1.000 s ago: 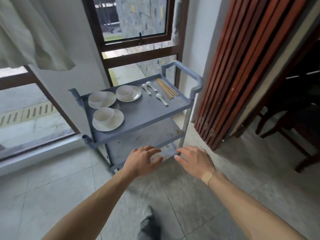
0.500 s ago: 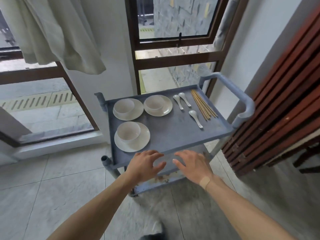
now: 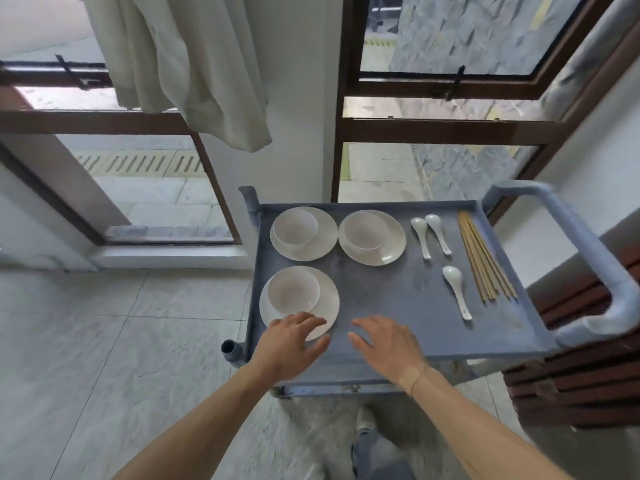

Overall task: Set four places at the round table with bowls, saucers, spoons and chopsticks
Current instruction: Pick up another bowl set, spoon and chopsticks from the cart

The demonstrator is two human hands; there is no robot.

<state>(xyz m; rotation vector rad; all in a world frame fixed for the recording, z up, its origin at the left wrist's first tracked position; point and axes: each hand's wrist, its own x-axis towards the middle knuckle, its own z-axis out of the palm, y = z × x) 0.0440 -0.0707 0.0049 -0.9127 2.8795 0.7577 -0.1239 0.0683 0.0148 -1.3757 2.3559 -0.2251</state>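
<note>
A grey cart [image 3: 398, 296] stands by the window [image 3: 446, 168], and its top tray carries all the tableware in view. At the tray's far left corner a saucer [image 3: 323, 237] holds one bowl [image 3: 295, 226], which sits toward the saucer's left side and looks empty. Just right of it, along the far edge, a second saucer [image 3: 388, 249] holds a second bowl [image 3: 364, 230], also empty. At the near left of the tray a third saucer [image 3: 329, 299] holds a third bowl [image 3: 293, 289], again off-centre to the left and empty.

Right of the second saucer two white spoons [image 3: 431, 237] lie side by side, handles pointing toward the near edge. A third spoon [image 3: 456, 289] lies nearer, on its own. A bundle of chopsticks [image 3: 485, 258] lies along the tray's right side, beside the cart handle [image 3: 595, 258].

The left hand [image 3: 294, 344] is over the near left corner of the tray, fingers spread and loose, its fingertips [image 3: 311, 320] over the near rim of the third saucer; whether they touch it cannot be told. The right hand [image 3: 388, 344] is over the bare near middle of the tray, fingers spread, holding nothing. A plaster [image 3: 410, 375] is on the right wrist. The round table is out of view.
</note>
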